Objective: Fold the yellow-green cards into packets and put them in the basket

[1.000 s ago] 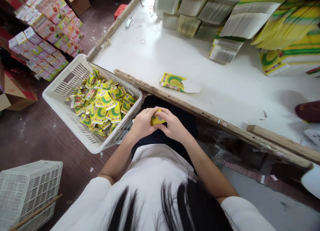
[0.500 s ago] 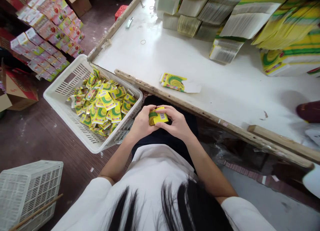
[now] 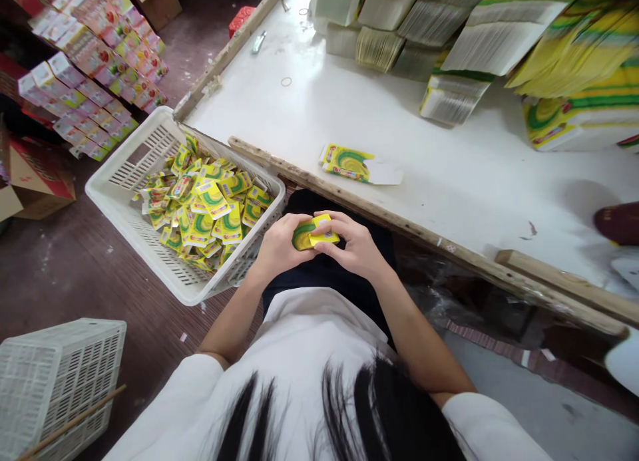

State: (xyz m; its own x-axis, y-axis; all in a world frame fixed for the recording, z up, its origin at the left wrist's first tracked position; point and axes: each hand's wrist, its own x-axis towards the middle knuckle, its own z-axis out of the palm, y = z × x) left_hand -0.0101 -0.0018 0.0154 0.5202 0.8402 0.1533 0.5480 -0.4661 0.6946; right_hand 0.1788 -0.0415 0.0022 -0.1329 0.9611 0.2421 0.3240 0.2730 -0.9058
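Note:
Over my lap I hold a small yellow and green carton (image 3: 304, 237) between both hands. My left hand (image 3: 280, 247) is closed around its left end. At the right end, my right hand (image 3: 355, 245) has fingers and thumb on the yellow flap part. Parts of the carton are covered by my fingers. A flat carton (image 3: 347, 163) of the same print lies on the white table just ahead, its white flap pointing right. To my left, a white plastic basket (image 3: 187, 291) holds many small yellow-green cartons (image 3: 212, 198).
Bundles of flat carton blanks (image 3: 469, 38) are stacked at the back of the white table (image 3: 489, 181), whose wooden edge (image 3: 339, 198) runs before my lap. Pink boxes (image 3: 100, 68) stand on the floor at left. Another white crate (image 3: 64, 381) sits lower left.
The carton has turned slightly in my hands and shows more of its green print. My right fingers have shifted over the barcode area. Both hands stay over my lap.

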